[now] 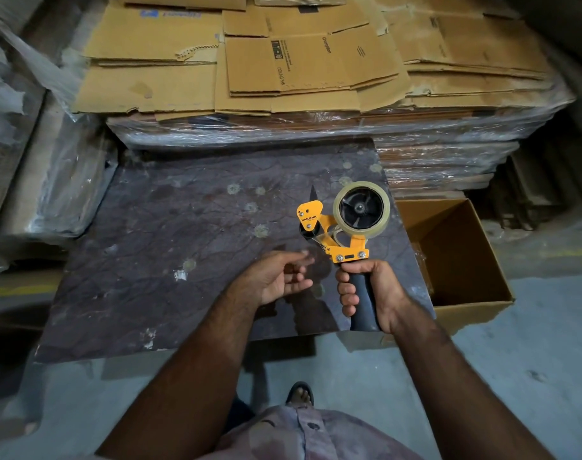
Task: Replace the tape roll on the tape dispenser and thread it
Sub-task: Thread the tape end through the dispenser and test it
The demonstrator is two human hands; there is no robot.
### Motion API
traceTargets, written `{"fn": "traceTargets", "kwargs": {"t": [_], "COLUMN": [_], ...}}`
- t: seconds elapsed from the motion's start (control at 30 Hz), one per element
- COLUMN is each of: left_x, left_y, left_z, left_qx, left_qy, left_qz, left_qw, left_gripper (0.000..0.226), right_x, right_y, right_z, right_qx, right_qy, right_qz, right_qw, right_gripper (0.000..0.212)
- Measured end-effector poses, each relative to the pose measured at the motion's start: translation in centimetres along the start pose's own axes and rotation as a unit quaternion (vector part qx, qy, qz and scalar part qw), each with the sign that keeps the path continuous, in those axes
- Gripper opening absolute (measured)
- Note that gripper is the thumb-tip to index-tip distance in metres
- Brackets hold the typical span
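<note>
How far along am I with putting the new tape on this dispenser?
Done: a tape roll sits on the hub of the tape dispenser. In hand: your right hand holds its handle upright, and your left hand is open beside it. Left: threading; I can't make out tape passing the front roller.

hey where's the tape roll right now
In the head view, right of centre: the tape roll sits on the yellow dispenser held upright by the right hand.

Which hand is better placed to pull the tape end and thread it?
The left hand. It is free and open beside the yellow tape dispenser, while the right hand grips its dark handle below the clear tape roll.
</note>
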State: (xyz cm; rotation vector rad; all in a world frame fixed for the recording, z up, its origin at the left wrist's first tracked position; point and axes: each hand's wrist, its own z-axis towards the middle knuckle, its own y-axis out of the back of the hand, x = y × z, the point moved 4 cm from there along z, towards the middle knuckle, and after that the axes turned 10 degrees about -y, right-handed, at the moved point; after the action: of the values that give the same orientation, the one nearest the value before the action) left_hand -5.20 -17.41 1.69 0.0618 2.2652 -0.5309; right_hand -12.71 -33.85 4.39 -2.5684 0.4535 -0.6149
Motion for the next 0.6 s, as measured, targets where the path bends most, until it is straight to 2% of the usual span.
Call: {"fn": "traceTargets", "kwargs": {"t": [0.07, 0.13, 0.23, 0.4, 0.5, 0.6], "left_x": [-0.3, -0.8, -2.2, -4.5, -3.7, -0.4], "left_y": [0.6, 1.2, 2.4, 2.4, -0.2, -3.1], "left_z": [0.2, 0.3, 1.1, 3.6, 5.1, 5.9], "left_qx": [-0.002, -0.008, -0.02, 0.001, 0.05, 0.049], "left_qy": [-0.027, -0.038, -0.043, -0.073, -0.067, -0.019], "left_qz": [-0.016, -0.018, 0.053, 0.153, 0.145, 0.163], "left_qw": [1.0, 0.999, 0.997, 0.986, 0.986, 0.985], "left_gripper": [0.009, 0.008, 0.018, 0.032, 0.029, 0.017], "right_x": [0.2, 0.3, 0.2, -1.2, -3.3, -5.2], "right_y": [0.2, 0.6, 1.7, 6.0, 7.9, 8.8], "right_z": [-0.1, -0.3, -0.8, -2.0, -2.5, -2.7], "right_qx": [-0.004, -0.01, -0.036, -0.146, -0.193, -0.193], "right_qy": [0.006, 0.012, 0.028, 0.11, 0.124, 0.122], "right_qz": [0.001, 0.002, -0.022, -0.132, -0.103, -0.048], "right_qw": [1.0, 1.0, 0.999, 0.974, 0.968, 0.973], "right_gripper": [0.018, 0.017, 0.02, 0.031, 0.034, 0.033]}}
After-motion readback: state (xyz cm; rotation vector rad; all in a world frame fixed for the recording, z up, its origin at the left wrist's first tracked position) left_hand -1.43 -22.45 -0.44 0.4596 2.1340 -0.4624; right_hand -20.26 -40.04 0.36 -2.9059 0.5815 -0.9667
